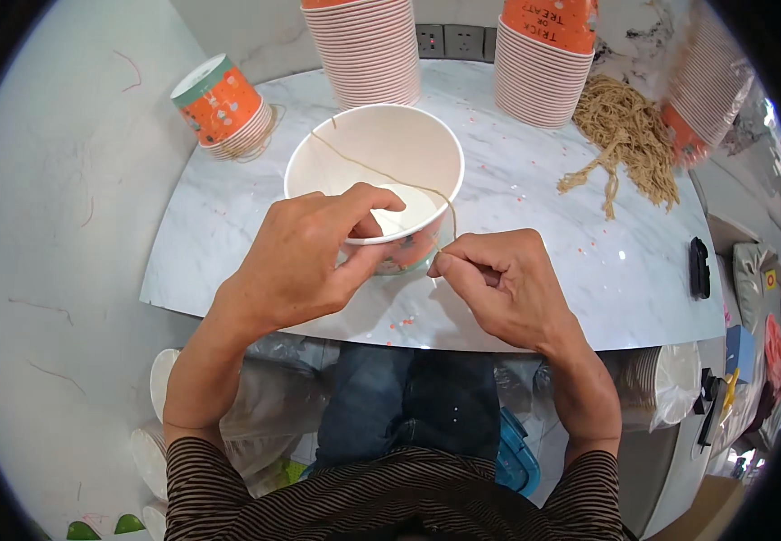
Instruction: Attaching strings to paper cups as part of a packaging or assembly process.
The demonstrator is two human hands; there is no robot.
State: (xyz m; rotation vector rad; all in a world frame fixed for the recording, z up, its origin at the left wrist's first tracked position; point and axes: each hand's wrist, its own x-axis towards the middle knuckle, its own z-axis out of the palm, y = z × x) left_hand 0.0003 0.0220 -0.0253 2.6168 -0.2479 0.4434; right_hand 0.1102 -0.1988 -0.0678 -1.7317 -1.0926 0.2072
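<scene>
A white-lined paper bucket (318, 160) with an orange printed outside stands on the marble-look table (228, 216), its mouth facing up. My left hand (296, 261) grips its near rim, fingers inside and thumb against the outer wall. A thin tan twine (368, 168) runs from the far left rim across the mouth and over the right rim. Beside the bucket's right wall, my right hand (512, 284) pinches this twine between thumb and index finger. Part of the bucket's outside is hidden behind my left hand.
Two tall stacks of orange paper buckets (368, 59) (543, 77) stand at the back. A shorter stack (223, 104) leans at the left. A heap of twine (629, 140) and a plastic-wrapped bucket stack (706, 90) are at the right. A small black object (698, 268) lies near the right edge.
</scene>
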